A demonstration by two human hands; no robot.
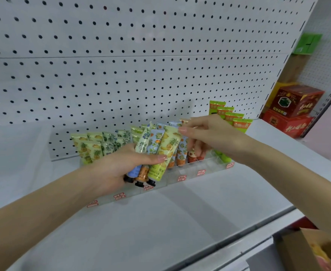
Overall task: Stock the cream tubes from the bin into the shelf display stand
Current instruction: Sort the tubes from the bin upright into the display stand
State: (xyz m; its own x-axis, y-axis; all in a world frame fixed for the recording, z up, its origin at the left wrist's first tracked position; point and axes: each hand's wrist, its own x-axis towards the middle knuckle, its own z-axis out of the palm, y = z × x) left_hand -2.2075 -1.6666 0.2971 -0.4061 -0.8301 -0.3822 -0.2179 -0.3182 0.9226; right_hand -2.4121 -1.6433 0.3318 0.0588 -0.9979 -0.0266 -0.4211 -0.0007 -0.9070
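A bundle of cream tubes (151,145) sits just left of the frame's centre, gripped in the left hand (119,167). The fingers are curled round the tubes' lower halves and the thumb lies across the front. The black caps point down and the crimped ends fan upward. The rightmost one in the bundle is a pineapple-print tube (168,147). The right hand (211,137) reaches in from the right and pinches this tube's crimped top corner between thumb and forefinger, with the other fingers loosely curled below.

Both hands hover over a clear acrylic display stand (192,176) whose front wall carries small red labels. It stands on a white shelf (160,222) across the lower half of the frame. At the stand's left end are stocked pineapple tubes (86,149), with leaf-print tubes (110,142) beside them. Orange-print tubes (181,155) stand in the middle, partly behind the hands. A stepped row of bright green tubes (233,117) fills the right end.

A white pegboard (121,65) backs the shelf. At the right edge are stacked red boxes (293,110), and a green packet (307,44) hangs at upper right. Part of a brown cardboard box (315,251) shows in the lower right corner.
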